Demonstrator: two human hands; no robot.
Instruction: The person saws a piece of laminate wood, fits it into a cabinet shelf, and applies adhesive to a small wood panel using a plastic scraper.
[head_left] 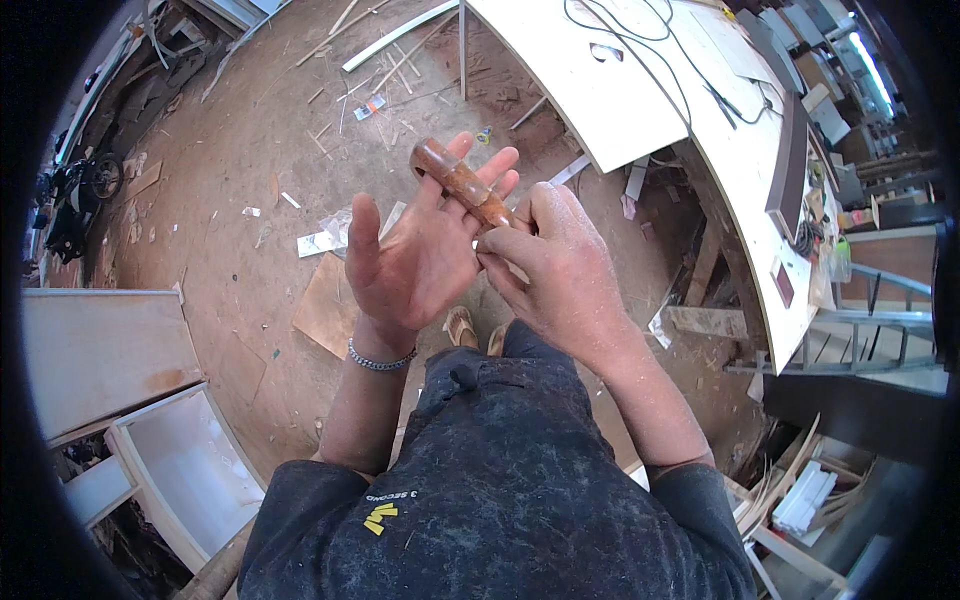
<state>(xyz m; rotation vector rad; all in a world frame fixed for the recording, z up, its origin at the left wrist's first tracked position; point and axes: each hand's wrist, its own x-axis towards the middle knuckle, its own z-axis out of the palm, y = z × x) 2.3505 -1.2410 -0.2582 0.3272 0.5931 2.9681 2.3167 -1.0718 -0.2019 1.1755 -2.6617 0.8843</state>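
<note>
A glossy brown cylinder (460,178), mottled and shaped like a handle, lies slantwise across the outstretched fingers of my left hand (415,260). That palm is turned up, with the thumb held well apart. My right hand (565,265) is closed in a pinch at the cylinder's near end; its fingers hide that end. A tiny white bit shows beside the right fingertips, too small to name. Pale dust coats the right hand and forearm, while a chain bracelet (382,358) circles my left wrist.
To the right stands a large white-topped table (640,120) with black cables (660,60) on it. Wood strips (400,70) and scraps litter the floor, including a thin board (328,308). An open white box (195,470) is at lower left; a motorbike (75,200) stands far left.
</note>
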